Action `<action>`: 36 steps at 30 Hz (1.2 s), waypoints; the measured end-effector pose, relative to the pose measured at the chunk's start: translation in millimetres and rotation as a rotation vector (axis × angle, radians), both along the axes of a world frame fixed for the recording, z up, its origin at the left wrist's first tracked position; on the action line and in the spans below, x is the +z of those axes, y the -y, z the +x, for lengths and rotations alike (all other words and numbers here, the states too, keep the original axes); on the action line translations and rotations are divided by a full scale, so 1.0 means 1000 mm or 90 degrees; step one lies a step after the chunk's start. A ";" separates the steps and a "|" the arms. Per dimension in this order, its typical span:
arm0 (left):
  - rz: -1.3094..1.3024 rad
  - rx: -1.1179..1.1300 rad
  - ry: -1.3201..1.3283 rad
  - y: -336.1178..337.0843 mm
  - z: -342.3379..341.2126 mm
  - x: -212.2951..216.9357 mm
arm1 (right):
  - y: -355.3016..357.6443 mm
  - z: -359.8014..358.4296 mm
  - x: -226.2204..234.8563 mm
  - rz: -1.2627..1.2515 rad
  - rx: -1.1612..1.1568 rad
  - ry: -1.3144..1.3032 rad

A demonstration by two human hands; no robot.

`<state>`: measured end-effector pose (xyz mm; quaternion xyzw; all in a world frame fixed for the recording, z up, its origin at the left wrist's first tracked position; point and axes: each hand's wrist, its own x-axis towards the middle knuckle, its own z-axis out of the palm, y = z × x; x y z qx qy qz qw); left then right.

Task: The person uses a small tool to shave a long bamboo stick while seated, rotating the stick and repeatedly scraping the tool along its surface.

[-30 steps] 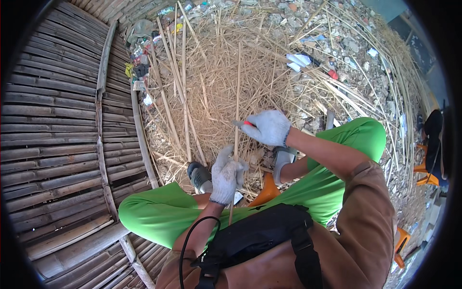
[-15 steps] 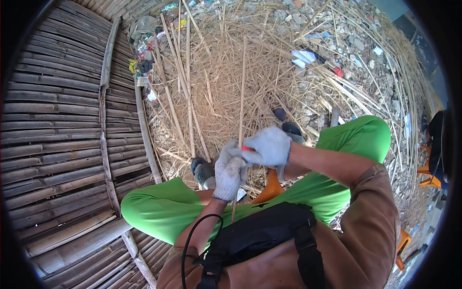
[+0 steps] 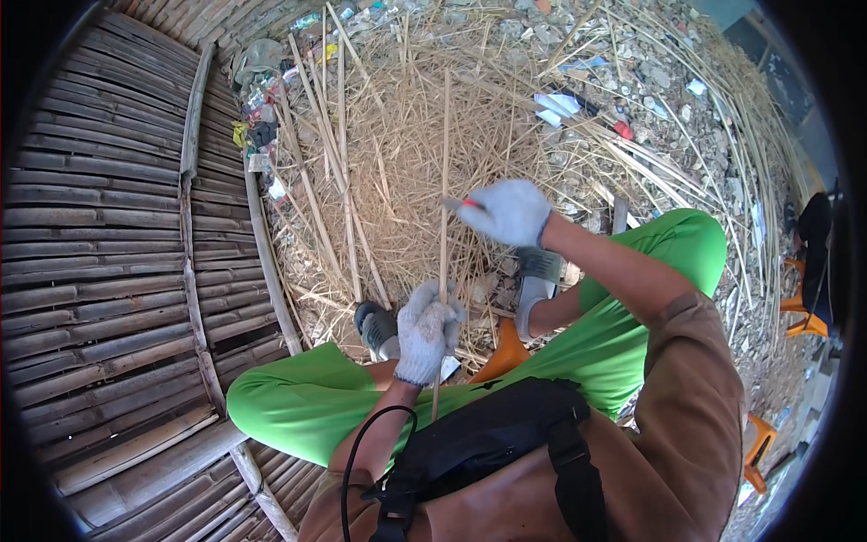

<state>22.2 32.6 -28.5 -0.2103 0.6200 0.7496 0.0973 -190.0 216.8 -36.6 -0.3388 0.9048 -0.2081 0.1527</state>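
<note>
Clasping a strip (image 3: pixel 445 154), left hand (image 3: pixel 424 336) hides part; right hand (image 3: pixel 511 213) pinches mostly hidden tool (image 3: pixel 470 204).

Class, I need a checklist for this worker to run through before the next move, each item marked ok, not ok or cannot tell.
1. Left hand grips the bamboo strip: ok, fingers closed around it.
2. Right hand holds the red-handled blade: ok.
3. Both hands gloved: ok, pale knitted gloves.
4. Blade clear of left hand: ok, it sits farther up the strip.
5. Cutting edge direction: cannot tell, too small.
6. Strip clear of green trousers: cannot tell, they overlap in view.
</note>
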 end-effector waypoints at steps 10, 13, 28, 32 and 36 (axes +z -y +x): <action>-0.100 0.004 0.022 -0.004 0.001 0.003 | 0.009 0.025 0.003 0.004 0.009 0.017; -0.151 -0.059 -0.015 -0.003 0.004 -0.006 | -0.004 -0.014 0.002 0.049 -0.035 0.022; -0.217 -0.046 -0.034 0.001 0.006 -0.011 | 0.010 0.021 0.002 0.007 0.037 0.028; -0.271 -0.071 -0.083 0.005 0.010 -0.024 | 0.008 0.029 -0.009 0.000 0.023 0.042; -0.315 -0.121 -0.108 -0.001 0.011 -0.017 | -0.026 -0.046 -0.018 0.023 -0.113 -0.015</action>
